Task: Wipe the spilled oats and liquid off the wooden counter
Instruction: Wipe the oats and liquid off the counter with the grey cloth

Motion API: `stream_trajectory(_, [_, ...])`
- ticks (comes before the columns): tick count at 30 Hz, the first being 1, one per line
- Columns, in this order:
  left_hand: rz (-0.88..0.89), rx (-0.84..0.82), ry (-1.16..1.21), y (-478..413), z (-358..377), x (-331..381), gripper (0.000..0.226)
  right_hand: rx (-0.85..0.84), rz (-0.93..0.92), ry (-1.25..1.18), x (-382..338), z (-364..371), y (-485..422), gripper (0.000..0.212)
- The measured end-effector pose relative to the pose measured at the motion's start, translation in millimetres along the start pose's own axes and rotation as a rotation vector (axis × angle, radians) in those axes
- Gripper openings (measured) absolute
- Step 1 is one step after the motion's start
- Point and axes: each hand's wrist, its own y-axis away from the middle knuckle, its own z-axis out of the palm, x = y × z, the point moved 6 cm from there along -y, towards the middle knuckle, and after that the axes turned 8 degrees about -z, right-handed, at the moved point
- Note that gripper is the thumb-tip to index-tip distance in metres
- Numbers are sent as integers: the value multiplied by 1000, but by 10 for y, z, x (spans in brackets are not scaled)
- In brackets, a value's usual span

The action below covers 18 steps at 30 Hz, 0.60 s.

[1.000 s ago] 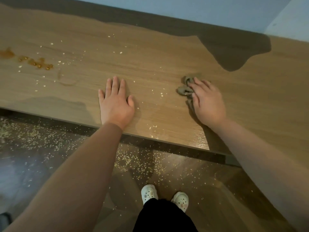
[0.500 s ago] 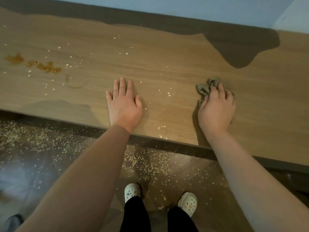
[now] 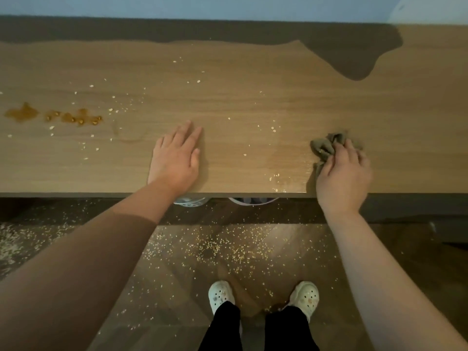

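Amber liquid [image 3: 21,113] pooled far left on wooden surface [image 3: 253,97]; pale oats [image 3: 273,128] scattered across middle; crumpled olive cloth [image 3: 326,145] near right front edge.

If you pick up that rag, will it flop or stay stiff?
Probably floppy: the rag is crumpled into soft folds under the right hand. Likely light, since it bunches so easily. It may be damp and drag a little, given the wet sheen beside it on the counter.

two grips [image 3: 174,160] [image 3: 342,178]; one cloth [image 3: 325,146]; two shoes [image 3: 219,295] [image 3: 306,295]
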Motion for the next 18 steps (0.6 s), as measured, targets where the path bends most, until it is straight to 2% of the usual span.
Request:
stream_trajectory(3, [-80,-4,-3,-21,24,-37,59,2,70,3,-349,86,221,45])
stream_trajectory(6, [-72,3,10,-33,17,-21,60,-76,52,5,-830,257,266,49])
stream_trajectory(9, [-72,3,35,-20,10,-30,59,-77,-168,-95,-1291,348,437,49])
stream_trajectory(11, [-70,13,55,-20,-2,-30,58,-25,-336,-164,-1378,323,541,41])
stream_trajectory(12, [-69,15,62,-21,-6,-31,58,-6,-365,-222,-1331,285,534,40])
stream_trajectory(15, [-75,18,79,-22,-4,-43,57,64,-216,-420,-1016,31,268,40])
stream_trajectory(18, [-75,16,79,-22,-2,-40,58,153,-54,-334,-638,-170,-308,36])
